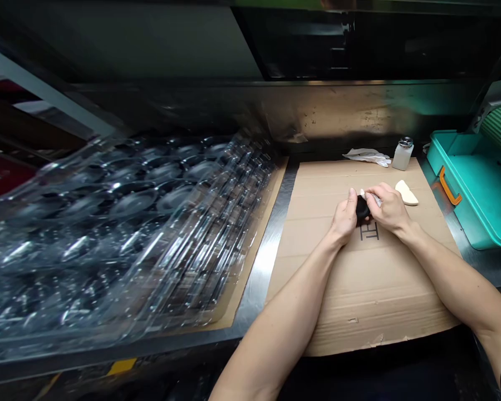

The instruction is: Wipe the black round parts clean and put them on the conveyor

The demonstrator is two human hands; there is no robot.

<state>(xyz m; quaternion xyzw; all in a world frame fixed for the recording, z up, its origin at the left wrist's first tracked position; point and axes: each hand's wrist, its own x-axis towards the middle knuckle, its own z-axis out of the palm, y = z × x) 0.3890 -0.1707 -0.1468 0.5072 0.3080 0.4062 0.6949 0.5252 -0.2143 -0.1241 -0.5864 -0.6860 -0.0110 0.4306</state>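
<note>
Over the cardboard sheet (pixel 317 223), both of my hands meet around a small black rounded part (pixel 362 210). My left hand (pixel 345 218) is closed on it, with the thumb upright along its side. Pinched fingers of my right hand (pixel 386 207) press against the part's upper right side and hold a small white piece (pixel 377 199), soft-looking like cloth; its exact kind is unclear. Much of the black part is hidden by the fingers. Just right of my right hand lies a cream wedge-shaped pad (pixel 406 193).
A white glove (pixel 367 156) and a metal-topped bottle (pixel 403 153) sit at the cardboard's back edge. A teal bin (pixel 470 192) with an orange handle (pixel 448 186) stands right. Stacked clear plastic trays (pixel 162 234) with dark round parts fill the left. Behind is a metal panel (pixel 338 114).
</note>
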